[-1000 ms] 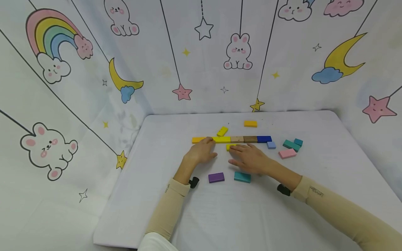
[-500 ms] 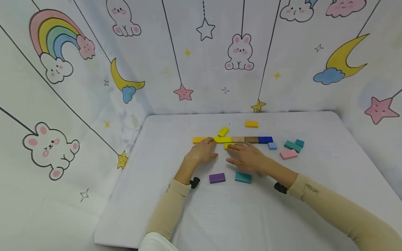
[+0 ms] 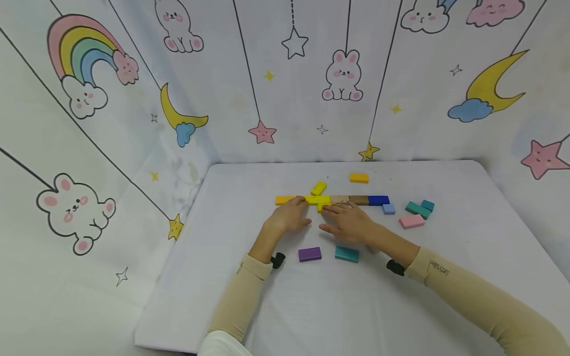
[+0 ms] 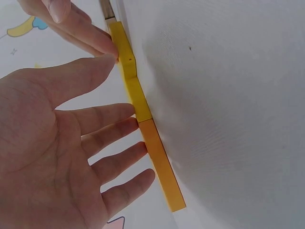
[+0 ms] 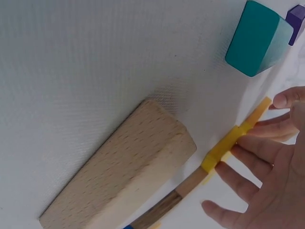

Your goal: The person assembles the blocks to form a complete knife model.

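A straight row of blocks lies across the table: orange, yellow, light wood, brown and dark blue. My left hand has extended fingertips against the near side of the orange and yellow blocks. My right hand rests relaxed fingers at a small yellow block on the row's near side, partly hidden by them. In the right wrist view my right hand has spread fingers at the yellow pieces.
Purple and teal blocks lie nearer. A wooden block sits below the right hand. Beyond the row are yellow and orange blocks. Light blue, pink and teal-green blocks lie right.
My right hand has shifted slightly left, and the small yellow block has slid left along the row with it. The left hand keeps its place at the row.
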A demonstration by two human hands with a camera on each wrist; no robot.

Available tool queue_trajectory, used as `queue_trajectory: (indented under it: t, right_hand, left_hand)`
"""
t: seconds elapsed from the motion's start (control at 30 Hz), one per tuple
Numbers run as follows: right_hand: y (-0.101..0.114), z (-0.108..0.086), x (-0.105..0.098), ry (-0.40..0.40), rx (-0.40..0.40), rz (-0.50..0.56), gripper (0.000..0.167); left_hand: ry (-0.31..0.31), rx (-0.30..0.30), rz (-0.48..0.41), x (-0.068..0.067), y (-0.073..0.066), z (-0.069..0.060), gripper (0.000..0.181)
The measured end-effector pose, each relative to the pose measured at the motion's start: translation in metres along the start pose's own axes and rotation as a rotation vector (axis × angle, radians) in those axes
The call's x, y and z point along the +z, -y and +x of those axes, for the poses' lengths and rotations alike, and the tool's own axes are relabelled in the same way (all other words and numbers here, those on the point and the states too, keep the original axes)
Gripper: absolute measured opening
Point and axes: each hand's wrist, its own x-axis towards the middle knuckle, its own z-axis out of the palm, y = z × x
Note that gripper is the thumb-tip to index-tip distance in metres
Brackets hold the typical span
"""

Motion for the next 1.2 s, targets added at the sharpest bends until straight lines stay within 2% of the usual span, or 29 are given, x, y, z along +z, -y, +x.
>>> queue_trajectory:
  t: [0.57, 0.7, 0.93, 1.2]
  right_hand:
    - [-0.003, -0.005, -0.001, -0.026, -0.006, 0.054, 0.070]
    - [0.003, -0.018, -0.006, -0.053, 0.026, 0.076, 0.069]
    - [0.017, -0.050, -0.008, -0.087, 0.054, 0.027, 0.064]
    - [0.037, -0.081, -0.010, -0.093, 0.118, 0.073, 0.058]
  left_hand:
    - [-0.011, -0.009, 0.019, 0.000, -0.003, -0.001, 0.065]
    - [-0.007, -0.003, 0.037, 0.000, -0.005, -0.001, 0.065]
    - [-0.003, -0.012, 0.031, -0.002, -0.008, -0.002, 0.066]
    - [-0.013, -0.003, 0.013, 0.001, -0.009, -0.002, 0.063]
